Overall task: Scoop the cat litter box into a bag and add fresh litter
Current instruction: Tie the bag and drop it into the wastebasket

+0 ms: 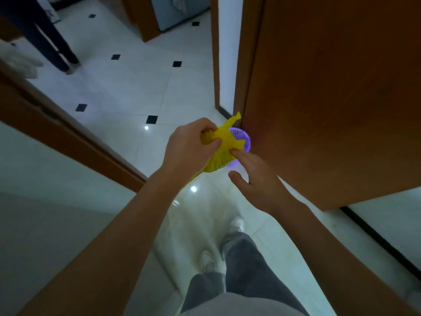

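A crumpled yellow plastic bag (pixel 224 145) hangs in the air in front of the person, above the floor and close to the edge of a brown wooden door (pixel 330 99). The left hand (pixel 189 151) grips the bag's gathered top, its fingers (pixel 213 142) curled tightly round the plastic. The right hand (pixel 255 176) is spread loosely and holds nothing, with only its forefinger tip touching the bag's side. Behind the bag shows a round purple perforated plastic piece (pixel 245 137), partly hidden. Below are the glossy white floor tiles with small black diamond insets (pixel 127 87), the person's grey trousers (pixel 246 265) and pale shoes (pixel 237 224). Another person's dark-clad legs (pixel 52 42) stand far off.
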Demonstrator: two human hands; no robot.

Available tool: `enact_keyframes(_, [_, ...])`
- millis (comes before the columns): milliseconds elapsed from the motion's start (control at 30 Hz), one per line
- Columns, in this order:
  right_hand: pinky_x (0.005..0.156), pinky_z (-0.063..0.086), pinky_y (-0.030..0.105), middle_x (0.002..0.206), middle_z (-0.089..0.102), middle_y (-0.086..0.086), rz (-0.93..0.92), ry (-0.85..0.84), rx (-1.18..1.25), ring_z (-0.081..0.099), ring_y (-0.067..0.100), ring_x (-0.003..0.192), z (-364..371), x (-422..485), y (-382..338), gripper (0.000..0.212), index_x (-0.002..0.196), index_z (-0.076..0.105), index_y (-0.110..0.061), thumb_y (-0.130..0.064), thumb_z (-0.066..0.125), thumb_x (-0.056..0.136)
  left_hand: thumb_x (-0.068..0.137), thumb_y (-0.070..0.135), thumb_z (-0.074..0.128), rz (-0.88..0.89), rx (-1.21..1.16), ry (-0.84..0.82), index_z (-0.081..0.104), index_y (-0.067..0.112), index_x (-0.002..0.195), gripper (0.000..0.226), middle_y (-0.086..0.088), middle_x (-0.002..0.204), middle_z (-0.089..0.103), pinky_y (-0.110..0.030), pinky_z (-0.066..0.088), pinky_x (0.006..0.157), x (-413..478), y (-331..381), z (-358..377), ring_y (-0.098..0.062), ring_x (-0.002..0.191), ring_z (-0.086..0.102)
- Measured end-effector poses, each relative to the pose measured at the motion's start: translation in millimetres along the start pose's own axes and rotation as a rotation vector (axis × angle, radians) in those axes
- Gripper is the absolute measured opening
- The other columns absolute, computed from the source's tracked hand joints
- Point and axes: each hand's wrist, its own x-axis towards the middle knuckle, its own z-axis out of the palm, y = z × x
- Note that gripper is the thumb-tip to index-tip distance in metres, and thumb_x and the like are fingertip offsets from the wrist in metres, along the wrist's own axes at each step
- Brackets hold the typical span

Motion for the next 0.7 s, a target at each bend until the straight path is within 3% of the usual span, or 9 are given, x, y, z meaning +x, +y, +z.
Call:
enact_keyframes(300, [0.101, 0.033, 0.022, 0.142, 0.052, 0.0, 0.074, -0.016, 0.026, 0.044, 0.017, 0.131, 5.8, 131.8, 67.6, 0.052, 0.143, 0.046, -0.016, -0.037, 0.051, 0.096, 0.082, 0.031, 0.069, -0.046, 0.044, -0.148, 0.067, 0.033, 0.105, 0.023, 0.009, 0.092, 0.07, -0.035, 0.054, 0.08, 140.3, -34.3, 52.5, -0.014, 0.084, 0.063])
enact_keyframes(600, [0.101, 0.03, 0.02, 0.144, 0.05, 0.002, 0.148, -0.105, 0.055, 0.043, 0.018, 0.133, 59.4, 247.9, 134.6, 0.047, 0.143, 0.046, -0.014, -0.027, 0.056, 0.098, 0.081, 0.032, 0.069, -0.142, 0.074, -0.243, 0.068, 0.032, 0.1, 0.019, 0.01, 0.089, 0.07, -0.036, 0.054, 0.078, 247.9, -111.7, 114.5, -0.015, 0.083, 0.064])
enact_keyframes(700, [0.101, 0.034, 0.025, 0.143, 0.052, 0.002, 0.211, -0.089, 0.076, 0.046, 0.02, 0.131, 86.0, 272.4, 164.9, 0.046, 0.142, 0.048, -0.014, -0.025, 0.057, 0.098, 0.079, 0.032, 0.069, -0.148, 0.065, -0.3, 0.068, 0.033, 0.1, 0.02, 0.012, 0.09, 0.07, -0.036, 0.055, 0.08, 279.6, -144.0, 148.1, -0.014, 0.084, 0.065])
